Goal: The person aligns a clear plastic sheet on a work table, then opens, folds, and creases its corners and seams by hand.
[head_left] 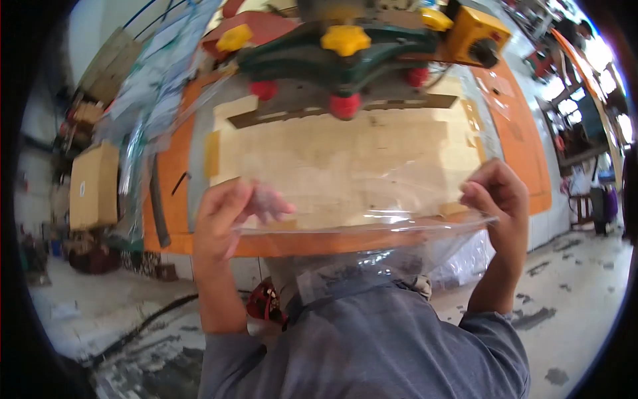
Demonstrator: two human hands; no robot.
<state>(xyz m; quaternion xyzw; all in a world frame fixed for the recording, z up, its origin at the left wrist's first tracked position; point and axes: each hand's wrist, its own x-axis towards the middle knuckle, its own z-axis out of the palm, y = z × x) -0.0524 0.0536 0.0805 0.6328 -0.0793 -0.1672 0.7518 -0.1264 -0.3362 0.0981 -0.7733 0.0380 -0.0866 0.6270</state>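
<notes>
A clear plastic sheet (379, 223) is stretched between my two hands, its near edge drooping over the front of the orange table. My left hand (229, 209) grips the sheet at its left side, some fingers showing blurred through the film. At the right side, my right hand (498, 193) pinches the sheet between thumb and bent fingers. Beneath the film lies a pale tan board (345, 156) with brown tape at its edges. A dark strip (279, 114) runs along the board's far side.
Above the board hangs a dark green machine head (392, 46) with yellow knobs and red feet. Its yellow control box (475, 36) is at the right. More clear film covers the orange table's (515, 146) left part. A cardboard box (94, 186) stands further left.
</notes>
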